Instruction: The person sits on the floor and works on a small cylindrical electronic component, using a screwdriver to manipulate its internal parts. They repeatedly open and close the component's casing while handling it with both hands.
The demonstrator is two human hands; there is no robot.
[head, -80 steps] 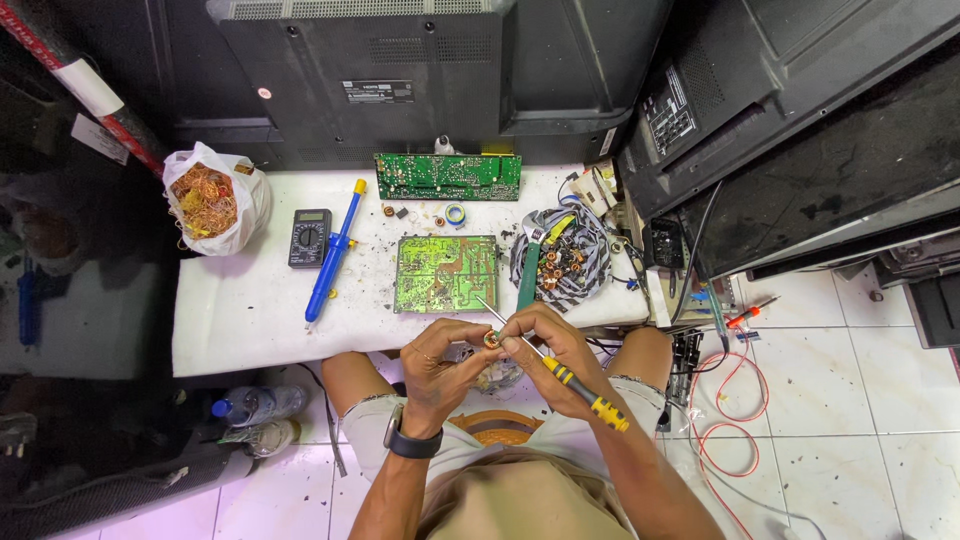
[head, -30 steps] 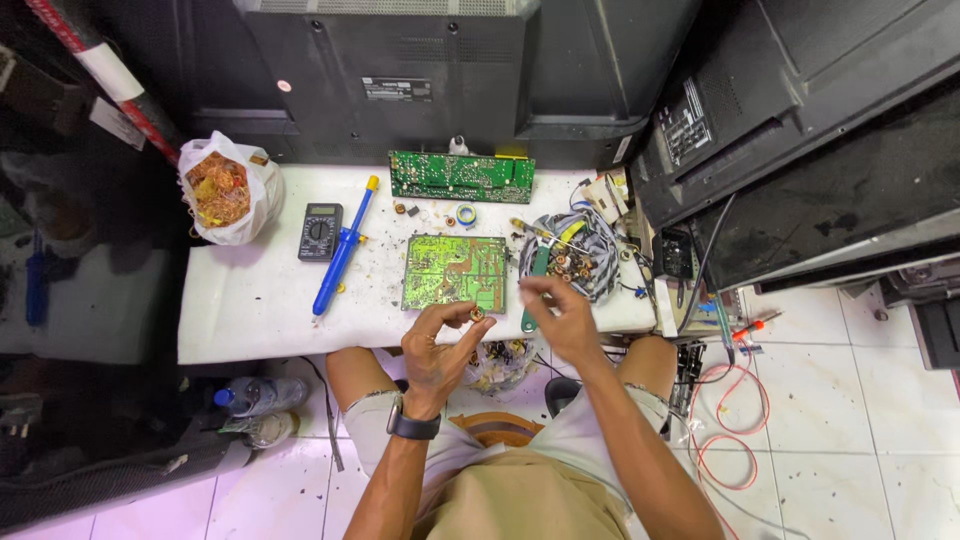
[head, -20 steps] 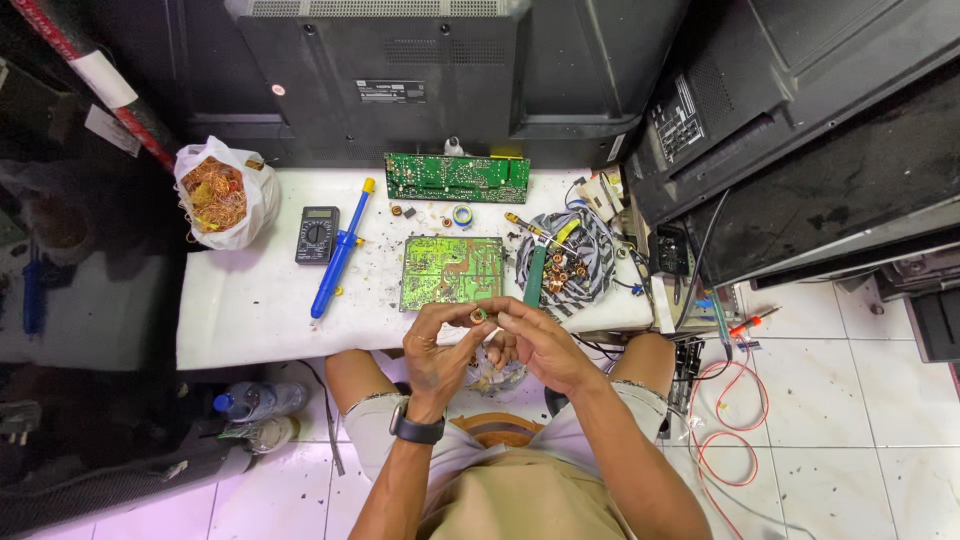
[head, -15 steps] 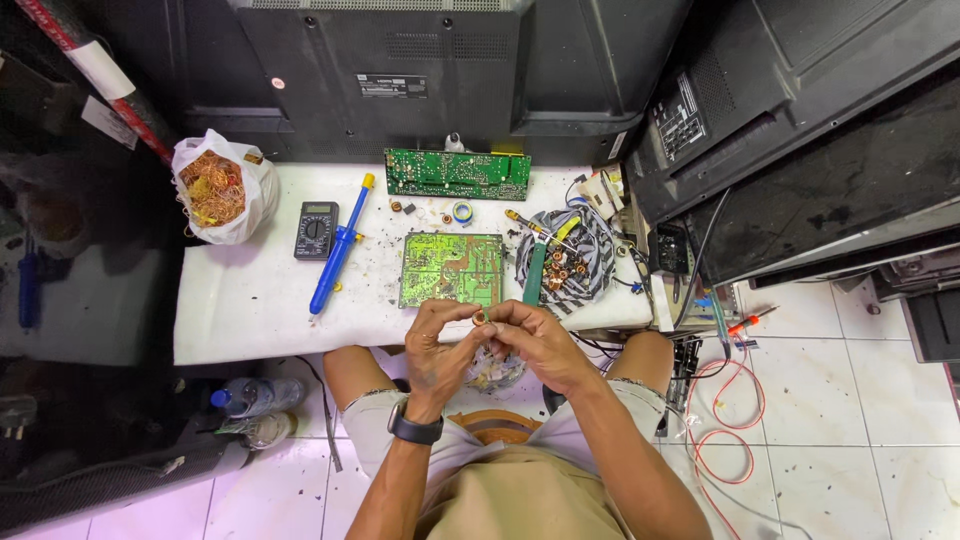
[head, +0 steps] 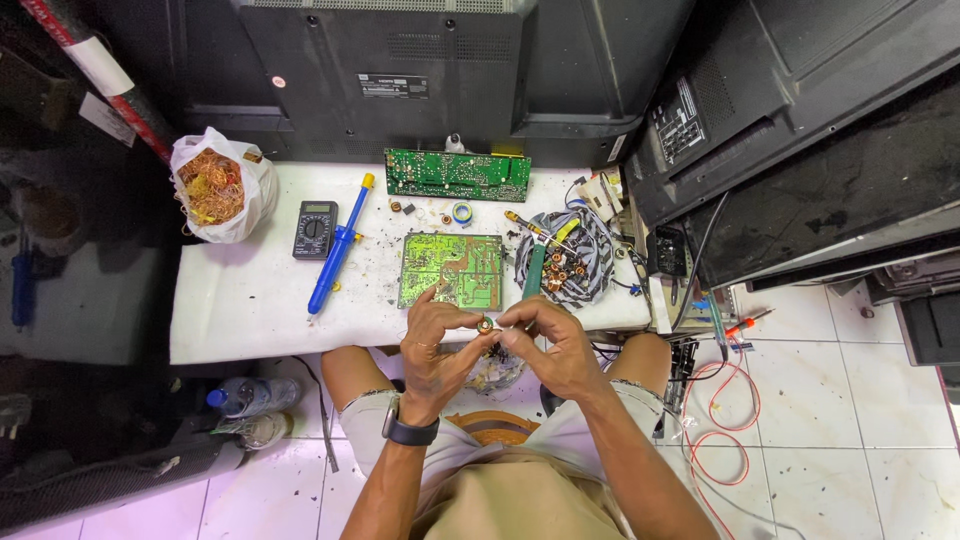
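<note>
White tabletop (head: 250, 310) in front of me, littered with small bits; dark TV back panels (head: 400, 70) stand along the far side and more black sets lean at right over white floor tiles (head: 850, 400). On the tabletop: plastic bag of copper wire (head: 215, 185) far left, black multimeter (head: 314, 229) with a blue desoldering pump (head: 338, 250) just beside it, long green circuit board (head: 457, 174) at the far edge, square green circuit board (head: 452, 270) near the middle, and a striped cloth (head: 565, 258) on the right piled with small copper coils and screwdrivers. Red wire (head: 725, 430) loops on the floor at right, plastic bottle (head: 245, 395) under the tabletop on the left. My hands meet just past the near tabletop edge, above my lap. My left hand (head: 432, 345), watch on the wrist, and my right hand (head: 550, 345) both pinch a small copper ring coil (head: 487, 325) between thumb and fingertips, the coil held between the two hands, near the square board. Both forearms angle in from the near side, elbows out, knees under the tabletop edge.
</note>
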